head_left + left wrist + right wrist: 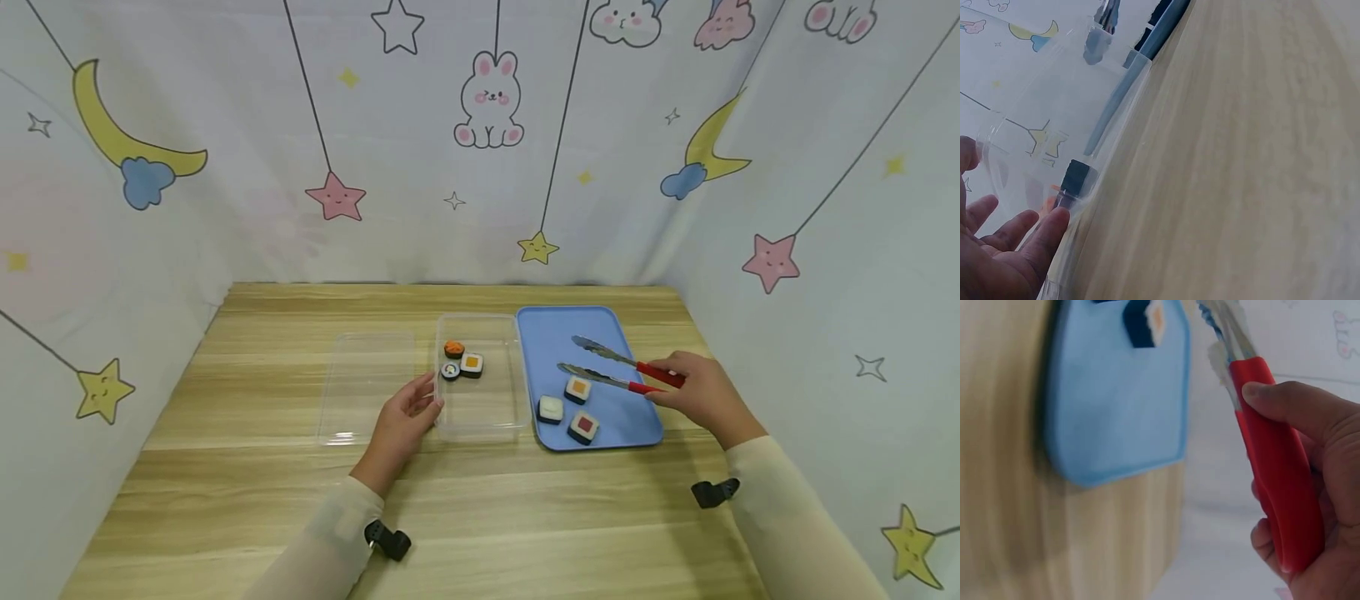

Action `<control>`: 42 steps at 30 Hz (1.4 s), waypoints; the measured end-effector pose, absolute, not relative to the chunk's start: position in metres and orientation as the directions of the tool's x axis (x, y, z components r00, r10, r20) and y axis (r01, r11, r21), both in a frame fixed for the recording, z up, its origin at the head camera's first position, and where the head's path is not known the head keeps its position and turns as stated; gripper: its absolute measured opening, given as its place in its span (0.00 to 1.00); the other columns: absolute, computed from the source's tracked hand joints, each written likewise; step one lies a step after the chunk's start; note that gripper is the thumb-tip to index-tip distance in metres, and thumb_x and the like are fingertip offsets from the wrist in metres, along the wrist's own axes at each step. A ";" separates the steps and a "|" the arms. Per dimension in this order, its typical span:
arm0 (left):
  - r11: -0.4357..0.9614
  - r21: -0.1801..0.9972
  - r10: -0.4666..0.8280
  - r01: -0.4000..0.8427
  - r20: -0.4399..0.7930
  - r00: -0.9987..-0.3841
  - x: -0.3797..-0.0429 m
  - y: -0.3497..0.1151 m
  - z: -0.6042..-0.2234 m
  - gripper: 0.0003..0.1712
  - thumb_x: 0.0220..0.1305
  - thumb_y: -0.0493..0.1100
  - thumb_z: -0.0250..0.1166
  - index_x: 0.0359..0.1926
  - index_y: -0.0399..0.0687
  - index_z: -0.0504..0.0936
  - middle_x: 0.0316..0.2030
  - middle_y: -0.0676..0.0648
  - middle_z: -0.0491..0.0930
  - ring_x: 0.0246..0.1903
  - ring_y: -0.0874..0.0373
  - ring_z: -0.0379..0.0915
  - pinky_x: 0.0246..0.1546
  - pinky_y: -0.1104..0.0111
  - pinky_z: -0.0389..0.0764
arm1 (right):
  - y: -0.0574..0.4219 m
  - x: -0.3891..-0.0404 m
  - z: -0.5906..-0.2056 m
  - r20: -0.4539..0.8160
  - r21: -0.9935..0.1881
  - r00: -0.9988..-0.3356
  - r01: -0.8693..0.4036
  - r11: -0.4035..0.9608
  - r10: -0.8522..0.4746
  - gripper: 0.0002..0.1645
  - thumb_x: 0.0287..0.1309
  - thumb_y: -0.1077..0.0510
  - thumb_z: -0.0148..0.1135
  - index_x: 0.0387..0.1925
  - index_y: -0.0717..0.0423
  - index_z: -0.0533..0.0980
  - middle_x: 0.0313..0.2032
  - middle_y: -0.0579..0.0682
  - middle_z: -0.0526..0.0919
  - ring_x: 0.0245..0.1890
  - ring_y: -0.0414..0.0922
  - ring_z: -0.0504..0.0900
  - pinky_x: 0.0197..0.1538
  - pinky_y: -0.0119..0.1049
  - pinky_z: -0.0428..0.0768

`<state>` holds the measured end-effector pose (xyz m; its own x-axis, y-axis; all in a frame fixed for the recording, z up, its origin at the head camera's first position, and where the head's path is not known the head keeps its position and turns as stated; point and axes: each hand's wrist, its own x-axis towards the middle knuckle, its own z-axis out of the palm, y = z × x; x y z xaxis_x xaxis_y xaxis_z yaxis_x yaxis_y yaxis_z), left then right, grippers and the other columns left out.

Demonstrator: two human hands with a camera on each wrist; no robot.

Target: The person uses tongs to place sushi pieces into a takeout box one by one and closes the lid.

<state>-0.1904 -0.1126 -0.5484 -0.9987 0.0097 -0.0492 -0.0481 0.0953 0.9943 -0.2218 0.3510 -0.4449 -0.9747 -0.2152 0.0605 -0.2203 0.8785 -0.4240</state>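
My right hand (701,396) grips a pair of tongs (1279,469) by their red handles, thumb along one side. The metal arms of the tongs stand spread over a blue tray (562,333). Three square sushi pieces lie on that tray: one with an orange top (577,389), one all white on top (550,409), one with a dark red centre (583,427). My left hand (405,425) touches the left wall of a clear plastic box (487,417) with loosely extended fingers. Inside are an orange-topped piece (453,349), a small round roll (449,371) and a square piece (472,364).
A clear flat lid (367,387) lies on the wooden table (262,358), left of the box. Behind and at both sides of the table hangs a white printed curtain (420,150). The tray stands close beside the box's right wall.
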 end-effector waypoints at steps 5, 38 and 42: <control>0.089 0.995 0.005 -0.045 -0.046 -0.999 -0.191 -0.112 -0.549 0.31 0.70 0.39 0.69 0.72 0.48 0.75 0.65 0.37 0.78 0.61 0.44 0.77 0.64 0.52 0.76 | 0.365 -0.212 -0.462 0.058 -0.442 -0.974 -0.220 0.870 -0.218 0.27 0.49 0.56 0.83 0.53 0.59 0.87 0.41 0.57 0.87 0.37 0.51 0.80 0.37 0.42 0.81; 0.098 0.993 0.005 -0.061 -0.062 -0.998 -0.190 -0.112 -0.548 0.31 0.70 0.39 0.68 0.73 0.48 0.74 0.65 0.38 0.78 0.61 0.45 0.76 0.63 0.52 0.76 | 0.369 -0.196 -0.477 0.034 -0.456 -0.982 -0.180 0.872 -0.185 0.23 0.51 0.56 0.82 0.49 0.57 0.88 0.39 0.54 0.86 0.36 0.50 0.79 0.36 0.41 0.80; 0.095 0.994 0.008 -0.060 -0.061 -0.998 -0.190 -0.112 -0.549 0.31 0.70 0.39 0.68 0.73 0.48 0.74 0.65 0.38 0.78 0.61 0.44 0.76 0.64 0.52 0.76 | 0.369 -0.197 -0.475 0.040 -0.442 -0.982 -0.181 0.879 -0.182 0.24 0.52 0.55 0.82 0.51 0.58 0.88 0.43 0.59 0.87 0.38 0.52 0.80 0.38 0.43 0.81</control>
<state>-0.1903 -0.1122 -0.5486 -0.9981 0.0077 -0.0607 -0.0597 0.0954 0.9936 -0.1974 0.3694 -0.4753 -0.9825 -0.1819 0.0403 -0.1808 0.8786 -0.4419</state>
